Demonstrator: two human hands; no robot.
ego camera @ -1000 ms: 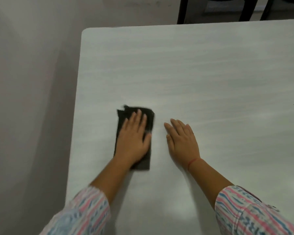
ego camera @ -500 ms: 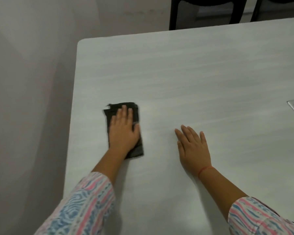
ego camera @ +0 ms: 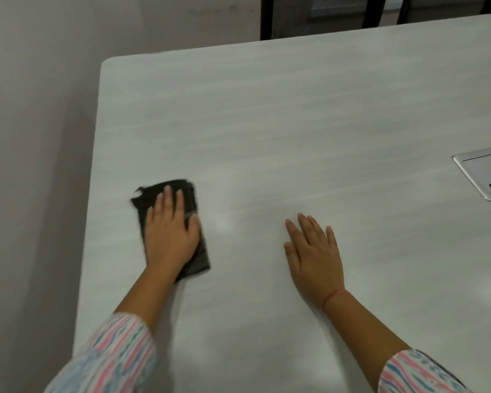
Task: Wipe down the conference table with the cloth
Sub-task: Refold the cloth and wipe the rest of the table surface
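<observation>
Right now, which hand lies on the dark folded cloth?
The left hand presses the dark folded cloth; the right hand rests on the bare white table.

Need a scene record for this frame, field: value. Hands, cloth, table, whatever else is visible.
table: pale wood-grain top, rounded far-left corner in view
cloth: dark, folded, lying flat near the table's left edge
left hand: flat on the cloth, fingers straight, pressing it down
right hand: flat on bare table, fingers spread, apart from the cloth
red thread: around the right wrist
metal panel: set into the tabletop, cut off by the right edge of view
chairs: dark, beyond the far edge
</observation>
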